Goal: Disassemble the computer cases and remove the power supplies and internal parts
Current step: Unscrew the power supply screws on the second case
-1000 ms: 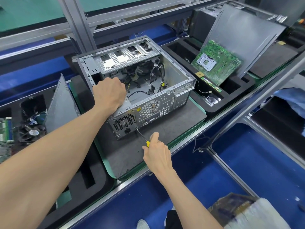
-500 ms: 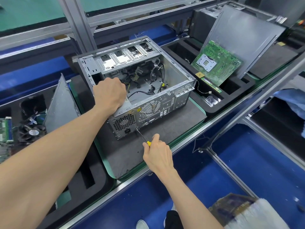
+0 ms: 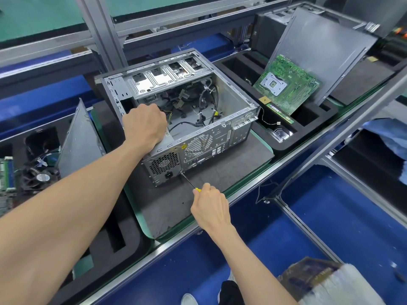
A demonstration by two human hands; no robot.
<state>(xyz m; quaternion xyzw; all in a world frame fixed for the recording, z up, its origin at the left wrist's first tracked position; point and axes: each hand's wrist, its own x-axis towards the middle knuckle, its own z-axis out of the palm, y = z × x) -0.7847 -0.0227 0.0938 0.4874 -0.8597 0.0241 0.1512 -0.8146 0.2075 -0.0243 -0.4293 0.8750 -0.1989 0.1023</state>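
- Computer case (image 3: 220, 133), side open, is laid on the grey mat (image 3: 171, 208), rear panel toward the camera.
- Power supply (image 3: 164, 167) is seen at the rear's left corner, still inside.
- Left hand (image 3: 144, 126) is curled over the case's top edge above the PSU; what's gripped can't be told.
- Screwdriver (image 3: 189, 182) is gripped by the right hand (image 3: 210, 209), fingers wrapped round the yellow handle, tip set vs. the rear panel beside the PSU.
- Green motherboard (image 3: 287, 84) is propped in the black foam tray (image 3: 308, 126) to the right.

Left hand (image 3: 144, 126) curled into fist, knuckles up, forearm stretched forward from lower left. Right hand (image 3: 210, 208) lower, fingers wrapped around tool handle, wrist bent, forearm angled from lower right.
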